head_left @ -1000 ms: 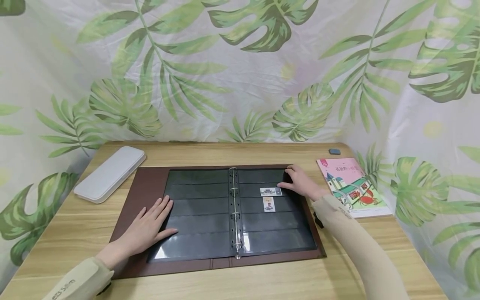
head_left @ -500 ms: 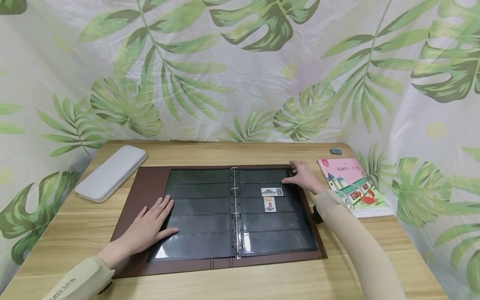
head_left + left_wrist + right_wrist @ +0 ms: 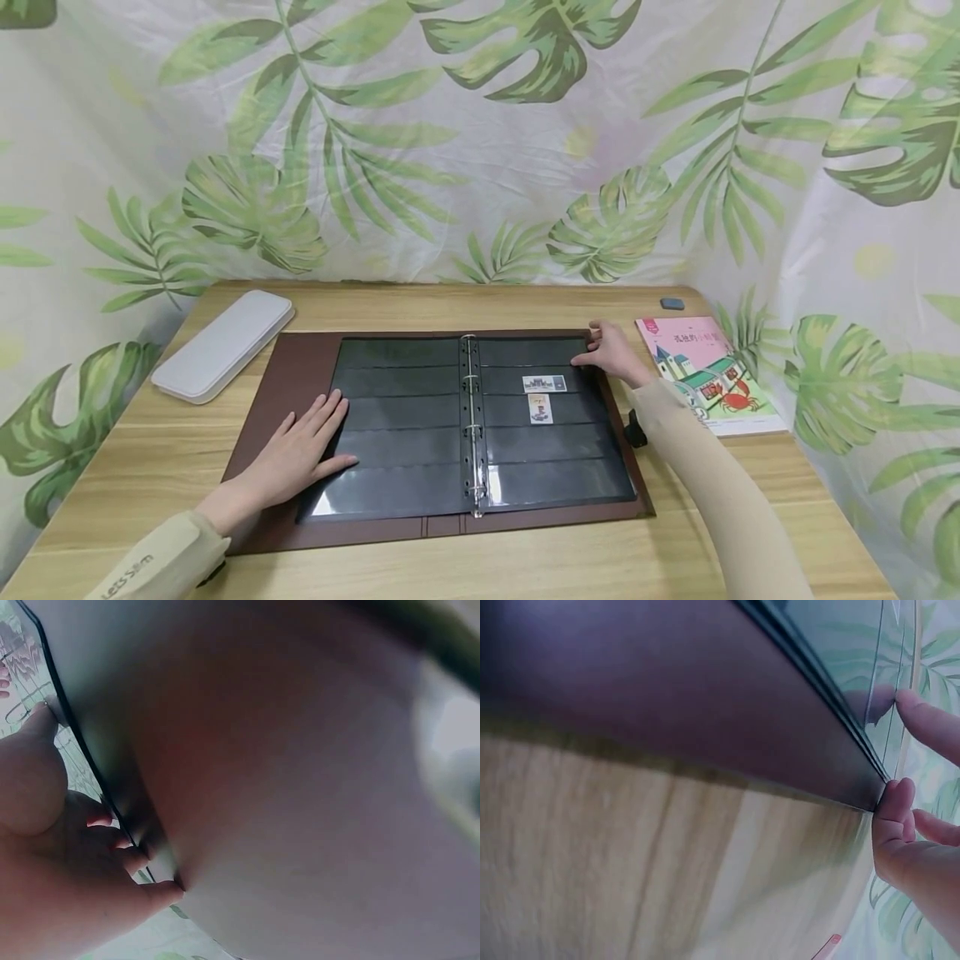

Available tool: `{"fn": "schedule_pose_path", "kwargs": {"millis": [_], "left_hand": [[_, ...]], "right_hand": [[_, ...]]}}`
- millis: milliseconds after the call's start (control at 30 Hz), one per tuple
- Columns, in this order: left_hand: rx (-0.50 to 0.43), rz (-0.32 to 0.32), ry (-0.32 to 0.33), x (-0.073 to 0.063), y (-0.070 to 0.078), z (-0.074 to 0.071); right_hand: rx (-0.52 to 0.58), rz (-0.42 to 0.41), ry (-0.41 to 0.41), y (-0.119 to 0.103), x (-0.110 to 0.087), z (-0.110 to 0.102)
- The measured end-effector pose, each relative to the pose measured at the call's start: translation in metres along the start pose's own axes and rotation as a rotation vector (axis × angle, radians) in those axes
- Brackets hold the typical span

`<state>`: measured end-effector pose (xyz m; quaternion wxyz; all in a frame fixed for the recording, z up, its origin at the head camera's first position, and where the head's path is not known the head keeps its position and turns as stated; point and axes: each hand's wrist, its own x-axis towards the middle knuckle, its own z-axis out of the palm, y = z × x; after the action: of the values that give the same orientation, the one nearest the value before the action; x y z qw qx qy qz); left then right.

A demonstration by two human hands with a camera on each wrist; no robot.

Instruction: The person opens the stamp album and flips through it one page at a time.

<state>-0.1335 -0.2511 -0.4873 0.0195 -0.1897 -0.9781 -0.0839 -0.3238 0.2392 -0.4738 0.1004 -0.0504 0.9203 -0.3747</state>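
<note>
A brown ring-binder stamp album [image 3: 258, 408] lies spread on the table, with black pocket pages on both sides of its metal rings [image 3: 471, 425]. Two small stamps [image 3: 543, 383] are in the right-hand page [image 3: 525, 479], one above the other. My left hand [image 3: 296, 458] rests flat across the left page's outer edge, fingers spread. At the right page's upper outer corner, my right hand [image 3: 617, 354] holds the edge. Its thumb [image 3: 930, 724] is over the page in the right wrist view, and curled fingers [image 3: 897, 802] are at the corner of the stacked pages.
A white oblong case [image 3: 223, 346] lies at the table's back left. To the right is a pink picture book [image 3: 708, 375] with a crab on its cover, a blue eraser [image 3: 672, 303] behind it. A leaf-print curtain [image 3: 480, 150] hangs behind the table.
My right hand has slid slightly right along the page's top corner, and its thumb has drawn back from beside the upper stamp. The left hand stays in place.
</note>
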Motion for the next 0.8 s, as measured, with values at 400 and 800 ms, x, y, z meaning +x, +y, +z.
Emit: {"fn": "schedule_pose_path", "kwargs": {"millis": [400, 800], "left_hand": [[-0.029, 0.018, 0.046, -0.001, -0.002, 0.006], [-0.018, -0.007, -0.001, -0.001, 0.0, 0.0]], "right_hand": [[-0.035, -0.058, 0.016, -0.009, -0.005, 0.007], [-0.135, 0.069, 0.004, -0.009, -0.011, -0.004]]}}
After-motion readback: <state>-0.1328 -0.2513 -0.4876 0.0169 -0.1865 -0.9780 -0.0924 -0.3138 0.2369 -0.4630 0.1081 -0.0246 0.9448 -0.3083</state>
